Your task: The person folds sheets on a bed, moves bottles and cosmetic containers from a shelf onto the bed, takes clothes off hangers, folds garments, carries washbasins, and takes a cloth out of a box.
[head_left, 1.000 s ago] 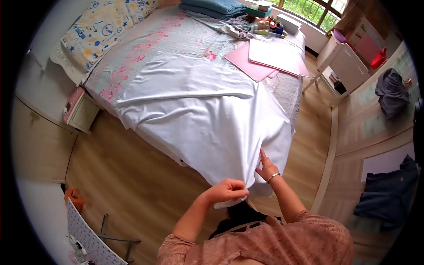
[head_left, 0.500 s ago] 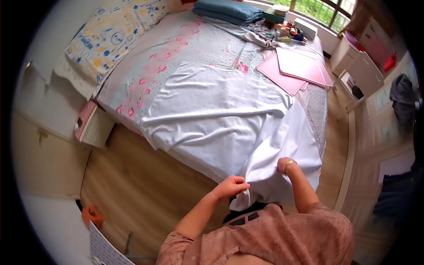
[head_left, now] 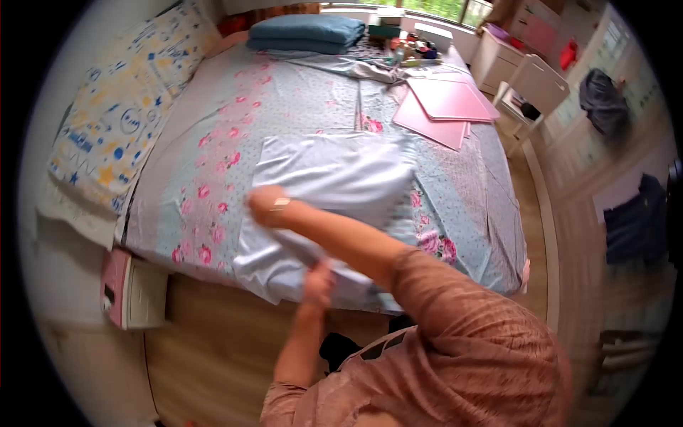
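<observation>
A white cloth (head_left: 341, 167) lies on the flowered bed sheet near the foot of the bed, its right part folded over to the left. My right hand (head_left: 269, 206), with a bracelet at the wrist, reaches across to the cloth's left side. It is closed on the cloth, though motion smears the fingers. Nearer my body, my left hand (head_left: 318, 283) is closed at the cloth's front edge, also blurred. A strip of cloth stretches between both hands. My right forearm hides part of the cloth.
Pink boards (head_left: 448, 99) lie on the bed at the right. Behind them are small items and boxes, with a folded blue quilt (head_left: 306, 34) at the back. A nightstand (head_left: 139, 292) stands at the left front corner, and a white chair (head_left: 530, 89) beyond the bed's right side.
My right hand has swung from right to left across the bed, taking the cloth's right part with it. My left hand has moved left. The flowered sheet now shows at the right, and the view has shifted.
</observation>
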`<state>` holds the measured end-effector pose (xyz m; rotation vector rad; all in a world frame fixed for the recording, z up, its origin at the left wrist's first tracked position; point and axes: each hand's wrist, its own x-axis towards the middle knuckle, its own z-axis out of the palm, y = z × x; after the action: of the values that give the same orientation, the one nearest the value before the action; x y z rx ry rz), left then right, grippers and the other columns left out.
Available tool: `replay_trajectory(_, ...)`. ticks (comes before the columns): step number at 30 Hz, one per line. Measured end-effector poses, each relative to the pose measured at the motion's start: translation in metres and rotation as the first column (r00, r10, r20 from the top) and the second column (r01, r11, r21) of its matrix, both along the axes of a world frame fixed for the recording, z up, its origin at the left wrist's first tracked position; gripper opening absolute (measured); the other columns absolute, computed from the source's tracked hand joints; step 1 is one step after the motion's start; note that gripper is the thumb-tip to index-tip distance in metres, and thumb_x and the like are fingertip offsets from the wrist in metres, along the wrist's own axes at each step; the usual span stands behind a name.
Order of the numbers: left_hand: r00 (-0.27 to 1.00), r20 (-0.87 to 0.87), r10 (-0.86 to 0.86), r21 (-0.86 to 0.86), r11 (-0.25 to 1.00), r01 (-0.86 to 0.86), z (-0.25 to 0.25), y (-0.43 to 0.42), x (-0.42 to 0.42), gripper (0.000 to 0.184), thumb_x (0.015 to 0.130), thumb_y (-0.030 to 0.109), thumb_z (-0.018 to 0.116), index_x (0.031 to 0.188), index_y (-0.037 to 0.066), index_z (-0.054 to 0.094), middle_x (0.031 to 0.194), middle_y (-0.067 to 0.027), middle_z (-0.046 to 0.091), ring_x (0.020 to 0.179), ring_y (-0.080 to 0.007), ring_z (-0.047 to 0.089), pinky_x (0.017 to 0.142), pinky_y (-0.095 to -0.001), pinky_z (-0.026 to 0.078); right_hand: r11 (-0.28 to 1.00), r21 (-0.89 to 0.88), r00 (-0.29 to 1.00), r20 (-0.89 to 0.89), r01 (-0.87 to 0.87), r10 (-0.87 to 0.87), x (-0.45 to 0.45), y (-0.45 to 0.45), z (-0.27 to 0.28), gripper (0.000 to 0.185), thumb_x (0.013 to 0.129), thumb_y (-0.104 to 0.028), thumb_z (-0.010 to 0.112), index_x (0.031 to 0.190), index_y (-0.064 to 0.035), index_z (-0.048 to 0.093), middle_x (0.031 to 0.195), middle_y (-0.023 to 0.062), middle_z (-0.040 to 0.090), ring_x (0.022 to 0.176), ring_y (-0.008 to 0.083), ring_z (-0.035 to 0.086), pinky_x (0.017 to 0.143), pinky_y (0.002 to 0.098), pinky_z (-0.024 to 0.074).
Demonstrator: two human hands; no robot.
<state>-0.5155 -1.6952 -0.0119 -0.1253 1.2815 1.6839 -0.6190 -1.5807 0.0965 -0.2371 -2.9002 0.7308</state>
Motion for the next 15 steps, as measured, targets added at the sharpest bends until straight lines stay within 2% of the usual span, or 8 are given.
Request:
replay_trajectory(2, 0.953, -0.16, 0.256, 0.094, 0.965, -0.244, -0.013, -0.028, -0.133, 0.029, 0.085, 0.034, 0.034, 0.095, 0.009, 0.047, 0.076, 0.0, 0.051, 0.06, -0.0104, 0.049, 0.045, -0.0212, 0.04, 0.994, -0.08, 0.903, -0.428, -0.078, 0.037, -0.084, -0.06, 0.068, 0.008, 0.063, -0.008, 0.048, 0.065, -0.0086, 0.055, 0.063, 0.0108, 0.054, 0.059, 0.0287, 0.053, 0.051, 0.0385, 0.0419)
replay_trajectory(3, 0.844, -0.249, 0.476, 0.297, 0.867, -0.401, 0.051, -0.035, -0.172, 0.038, 0.084, 0.035, 0.034, 0.109, 0.007, 0.041, 0.1, -0.0042, 0.049, 0.087, -0.0161, 0.049, 0.07, -0.0294, 0.044, 0.972, -0.124, 0.594, -0.804, -0.201, 0.02, -0.102, -0.085, 0.109, 0.014, 0.061, -0.006, 0.048, 0.071, -0.0102, 0.056, 0.067, 0.009, 0.054, 0.062, 0.028, 0.053, 0.053, 0.0379, 0.0422)
replay_trajectory(4, 0.752, -0.426, 0.503, 0.406, 0.849, -0.338, 0.106, -0.052, -0.207, 0.043, 0.084, 0.034, 0.036, 0.116, 0.006, 0.036, 0.113, -0.0069, 0.042, 0.102, -0.0193, 0.042, 0.087, -0.0341, 0.035, 0.959, -0.068, 0.489, -0.869, -0.274, 0.078, -0.106, -0.098, 0.151, 0.026, 0.061, -0.006, 0.049, 0.086, -0.0117, 0.054, 0.07, 0.0081, 0.053, 0.064, 0.028, 0.052, 0.055, 0.037, 0.0426)
replay_trajectory(5, 0.731, -0.353, 0.584, 0.427, 0.796, -0.429, 0.13, -0.07, -0.257, 0.037, 0.083, 0.03, 0.039, 0.112, 0.007, 0.041, 0.106, -0.0072, 0.046, 0.095, -0.019, 0.046, 0.081, -0.0333, 0.04, 0.95, -0.099, 0.48, -0.875, -0.297, 0.059, -0.112, -0.108, 0.178, 0.036, 0.063, -0.008, 0.051, 0.098, -0.013, 0.049, 0.074, 0.0094, 0.055, 0.07, 0.0295, 0.053, 0.061, 0.0371, 0.0429)
replay_trajectory(6, 0.519, -0.641, 0.566, 0.334, 0.814, -0.475, 0.126, -0.09, -0.325, 0.021, 0.082, 0.024, 0.044, 0.094, 0.008, 0.05, 0.082, -0.0038, 0.052, 0.07, -0.014, 0.052, 0.057, -0.0266, 0.045, 0.959, -0.111, 0.494, -0.869, -0.261, 0.034, -0.113, -0.105, 0.185, 0.036, 0.063, -0.008, 0.051, 0.098, -0.013, 0.049, 0.074, 0.0094, 0.055, 0.07, 0.0295, 0.053, 0.061, 0.0371, 0.0429)
replay_trajectory(7, 0.518, -0.682, 0.516, 0.19, 0.809, -0.557, 0.147, -0.109, -0.367, 0.012, 0.079, 0.02, 0.05, 0.072, 0.011, 0.048, 0.058, 0.0027, 0.042, 0.044, -0.0058, 0.039, 0.035, -0.0188, 0.031, 0.957, -0.168, 0.708, -0.705, -0.235, 0.05, -0.109, -0.097, 0.19, 0.037, 0.064, -0.009, 0.051, 0.101, -0.0129, 0.047, 0.077, 0.0108, 0.055, 0.074, 0.0304, 0.053, 0.063, 0.0378, 0.0426)
replay_trajectory(9, 0.541, -0.694, 0.475, 0.144, 0.828, -0.542, 0.165, -0.118, -0.414, 0.032, 0.08, 0.033, 0.051, 0.058, 0.014, 0.037, 0.047, 0.0065, 0.026, 0.036, -0.0023, 0.02, 0.031, -0.0198, 0.014, 0.966, -0.215, 0.936, -0.347, -0.143, 0.061, -0.097, -0.075, 0.181, 0.037, 0.067, -0.01, 0.05, 0.104, -0.0123, 0.045, 0.083, 0.0138, 0.056, 0.079, 0.0322, 0.053, 0.067, 0.0396, 0.042)
replay_trajectory(15, 0.663, -0.701, 0.263, -0.27, 0.762, -0.588, 0.005, -0.156, -0.533, 0.032, 0.079, 0.034, 0.049, 0.061, 0.013, 0.035, 0.047, 0.0033, 0.033, 0.033, -0.0067, 0.025, 0.03, -0.0226, 0.014, 0.935, -0.085, 0.908, 0.283, 0.345, -0.309, 0.059, 0.047, -0.042, 0.03, 0.073, -0.012, 0.045, 0.103, -0.0098, 0.047, 0.088, 0.0178, 0.055, 0.082, 0.0335, 0.053, 0.067, 0.0411, 0.0421)
